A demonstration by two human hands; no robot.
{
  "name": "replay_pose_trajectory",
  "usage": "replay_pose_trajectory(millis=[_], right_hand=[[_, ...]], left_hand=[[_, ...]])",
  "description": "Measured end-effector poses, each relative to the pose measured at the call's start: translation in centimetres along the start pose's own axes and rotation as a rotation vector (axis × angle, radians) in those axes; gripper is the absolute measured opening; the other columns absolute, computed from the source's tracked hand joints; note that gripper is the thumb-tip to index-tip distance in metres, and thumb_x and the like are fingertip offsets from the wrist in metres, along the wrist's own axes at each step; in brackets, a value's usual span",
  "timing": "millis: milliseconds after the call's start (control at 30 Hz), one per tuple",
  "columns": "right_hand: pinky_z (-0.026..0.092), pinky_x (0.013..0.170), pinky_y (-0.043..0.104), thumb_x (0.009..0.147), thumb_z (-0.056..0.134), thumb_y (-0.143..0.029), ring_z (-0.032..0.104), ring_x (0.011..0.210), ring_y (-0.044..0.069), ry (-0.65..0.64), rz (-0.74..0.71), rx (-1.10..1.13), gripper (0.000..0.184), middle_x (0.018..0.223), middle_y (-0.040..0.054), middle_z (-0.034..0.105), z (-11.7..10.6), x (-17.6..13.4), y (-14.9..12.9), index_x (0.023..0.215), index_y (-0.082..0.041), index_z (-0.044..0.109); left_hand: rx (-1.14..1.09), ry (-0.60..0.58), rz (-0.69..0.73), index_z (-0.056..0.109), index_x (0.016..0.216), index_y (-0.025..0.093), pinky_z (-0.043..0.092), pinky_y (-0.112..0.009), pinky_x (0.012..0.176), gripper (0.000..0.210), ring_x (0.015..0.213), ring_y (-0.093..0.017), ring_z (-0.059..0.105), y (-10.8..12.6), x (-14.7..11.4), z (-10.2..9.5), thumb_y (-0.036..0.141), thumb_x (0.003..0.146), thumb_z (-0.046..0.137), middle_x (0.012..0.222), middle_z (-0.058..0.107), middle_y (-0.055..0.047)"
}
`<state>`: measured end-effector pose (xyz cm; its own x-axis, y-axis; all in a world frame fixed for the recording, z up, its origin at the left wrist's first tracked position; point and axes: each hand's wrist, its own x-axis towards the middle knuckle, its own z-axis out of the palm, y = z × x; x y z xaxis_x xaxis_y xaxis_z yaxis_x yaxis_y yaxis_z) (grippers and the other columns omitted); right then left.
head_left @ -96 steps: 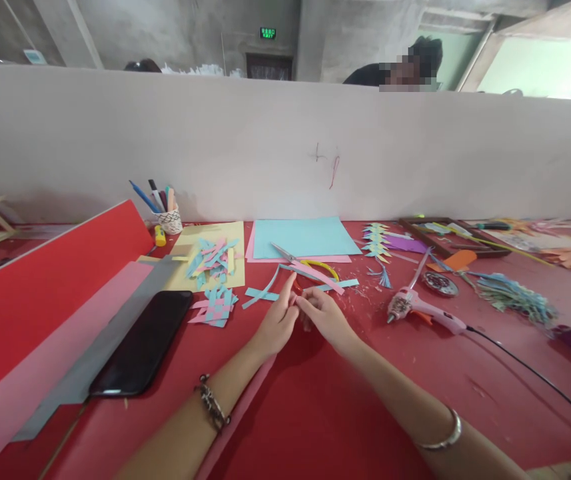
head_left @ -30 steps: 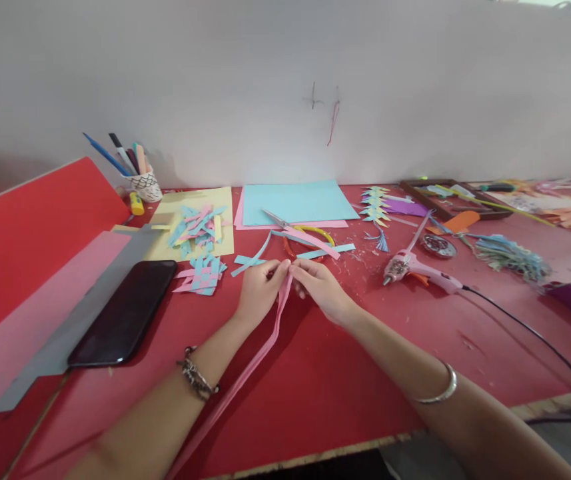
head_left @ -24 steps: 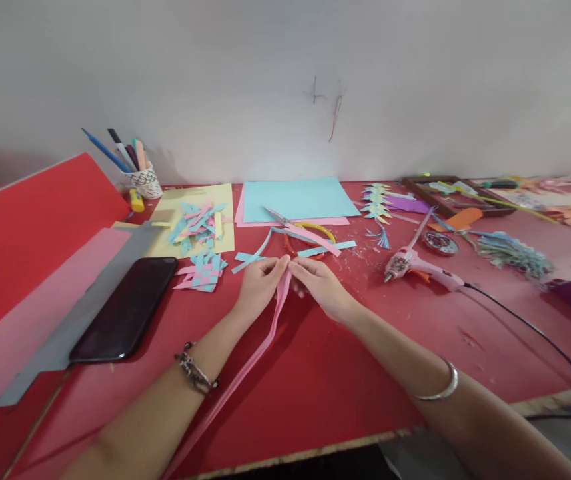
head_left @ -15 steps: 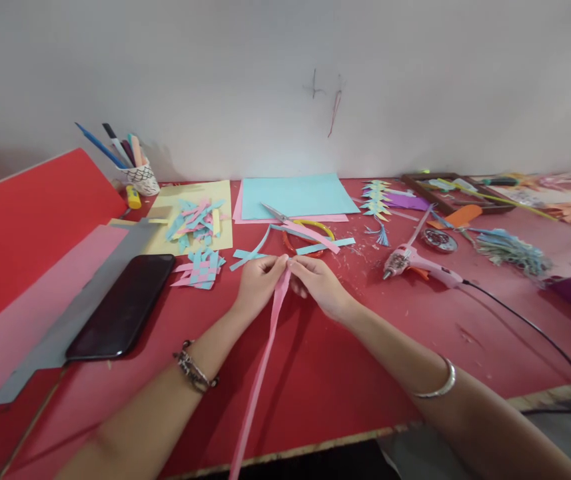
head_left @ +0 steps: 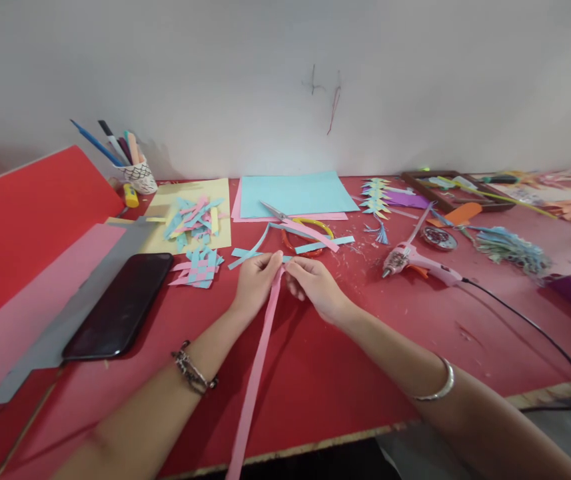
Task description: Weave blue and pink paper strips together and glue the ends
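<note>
A long pink paper strip runs from my fingertips down past the table's front edge. My left hand pinches its upper end between thumb and fingers. Close against it, my right hand pinches the same end, fingers curled under. The exact fold at the fingertips is hidden. Just beyond lie scissors with red and yellow handles, blue strips and a short pink strip. A woven pink and blue paper piece rests to the left of my hands.
A black phone lies at left beside coloured sheets. Cut strips sit on yellow paper, near a pen cup. At right are a pink glue gun with its cord, a tassel and a brown tray.
Both hands have shifted slightly left, still pinching the pink strip together. The hanging length of the strip now shows more of its flat face.
</note>
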<state>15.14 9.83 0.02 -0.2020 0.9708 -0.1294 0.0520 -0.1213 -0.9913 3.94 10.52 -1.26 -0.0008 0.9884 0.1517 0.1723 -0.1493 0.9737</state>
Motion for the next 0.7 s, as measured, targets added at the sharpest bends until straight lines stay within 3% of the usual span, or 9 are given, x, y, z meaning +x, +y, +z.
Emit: replay_pose_trajectory(millis=[300, 467, 700], right_hand=[[0.026, 0.038, 0.017, 0.075, 0.043, -0.025, 0.035, 0.035, 0.002, 0.141, -0.078, 0.058, 0.028, 0.039, -0.0074, 0.042, -0.46, 0.27, -0.16, 0.048, -0.017, 0.041], [0.027, 0.038, 0.017, 0.075, 0.046, -0.031, 0.035, 0.037, 0.003, 0.086, -0.119, -0.004, 0.031, 0.04, -0.0077, 0.039, -0.28, 0.02, -0.28, 0.048, -0.018, 0.038], [0.027, 0.037, 0.017, 0.077, 0.043, -0.033, 0.037, 0.037, 0.003, 0.062, -0.067, -0.009, 0.031, 0.041, -0.0073, 0.04, -0.18, 0.09, -0.17, 0.05, -0.017, 0.041]], left_hand=[[-0.004, -0.209, 0.016, 0.047, 0.048, 0.017, 0.036, -0.023, 0.052, 0.035, 0.05, -0.011, 0.045, 0.4, 0.12, 0.13, 0.04, 0.074, 0.042, 0.048, 0.049, 0.003], [0.008, -0.204, 0.03, 0.049, 0.051, 0.017, 0.037, -0.023, 0.056, 0.035, 0.054, -0.012, 0.049, 0.15, -0.08, 0.17, 0.039, 0.077, 0.04, 0.051, 0.053, 0.002], [-0.042, -0.215, 0.055, 0.051, 0.049, 0.017, 0.041, -0.023, 0.058, 0.04, 0.052, -0.013, 0.052, 0.32, -0.03, 0.16, 0.041, 0.079, 0.04, 0.049, 0.055, 0.001]])
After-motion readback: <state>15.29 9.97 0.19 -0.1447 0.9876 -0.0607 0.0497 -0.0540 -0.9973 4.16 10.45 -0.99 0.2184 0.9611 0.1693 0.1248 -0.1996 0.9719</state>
